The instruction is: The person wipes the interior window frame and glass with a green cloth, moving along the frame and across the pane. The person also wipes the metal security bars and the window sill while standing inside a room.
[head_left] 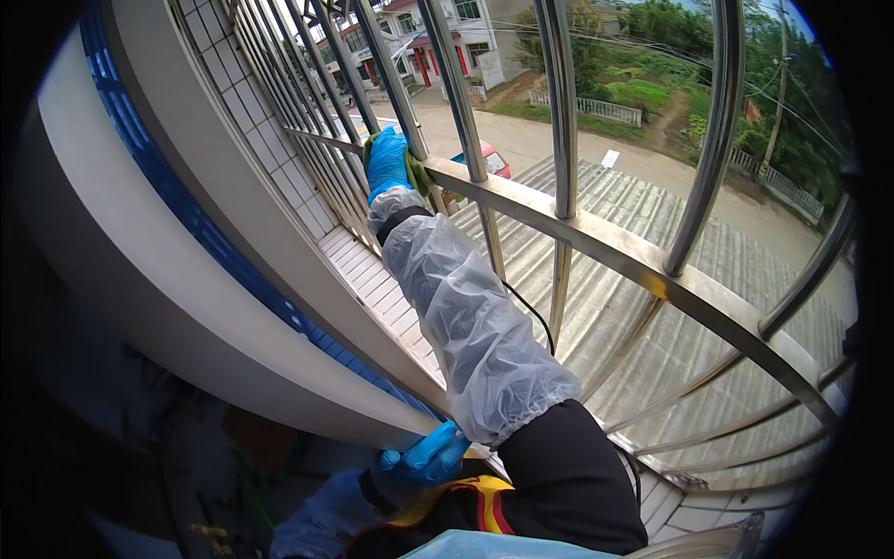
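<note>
Evidently grasping, in the right hand (387,165), a green cloth (418,174), left of upper centre in the frame, and holding it right at the steel crosspiece (521,201). Meeting that piece's long axis there, running from the cloth down toward the lower right, past the upright bars (716,126). Reaching nearest with the right arm (466,317); resting the left hand (426,458) well apart, lower centre, at the pale panel (168,279), without showing whether gripping anything.

Right hand (387,163) stretches far forward, left hand (424,458) low, fingers (440,449) bent.
</note>
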A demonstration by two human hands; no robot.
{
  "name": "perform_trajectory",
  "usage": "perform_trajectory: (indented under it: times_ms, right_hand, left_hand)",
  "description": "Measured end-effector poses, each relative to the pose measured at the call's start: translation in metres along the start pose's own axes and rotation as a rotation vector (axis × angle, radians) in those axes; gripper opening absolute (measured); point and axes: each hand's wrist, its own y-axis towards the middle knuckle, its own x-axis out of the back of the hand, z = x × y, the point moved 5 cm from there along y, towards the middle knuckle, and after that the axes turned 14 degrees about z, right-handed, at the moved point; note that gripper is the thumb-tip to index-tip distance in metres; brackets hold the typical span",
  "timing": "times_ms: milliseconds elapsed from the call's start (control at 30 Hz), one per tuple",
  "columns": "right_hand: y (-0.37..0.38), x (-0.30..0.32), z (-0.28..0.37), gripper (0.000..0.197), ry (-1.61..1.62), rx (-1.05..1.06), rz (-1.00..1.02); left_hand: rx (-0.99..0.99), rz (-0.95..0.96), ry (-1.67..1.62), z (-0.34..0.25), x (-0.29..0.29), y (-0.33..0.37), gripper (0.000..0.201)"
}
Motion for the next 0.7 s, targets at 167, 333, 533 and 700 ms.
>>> perform_trajectory:
  times_ms: [167,333,533,700]
  right_hand:
    - [0.044,-0.001,0.001,0.043,0.141,0.002,0.137]
    - [0.051,-0.006,0.004,0.043,0.196,0.045,0.169]
    - [0.010,-0.009,-0.003,0.042,0.159,0.103,0.128]
    - [-0.004,-0.004,0.004,0.042,0.047,0.104,0.033]
  left_hand:
    - [-0.074,-0.053,-0.177,0.006,-0.008,0.002,0.027]
    - [-0.033,0.020,0.042,-0.001,-0.028,-0.012,0.055]
    - [0.035,0.025,0.402,-0.005,-0.036,-0.021,0.052]
    - [-0.077,0.060,0.031,0.003,-0.041,-0.020,0.036]
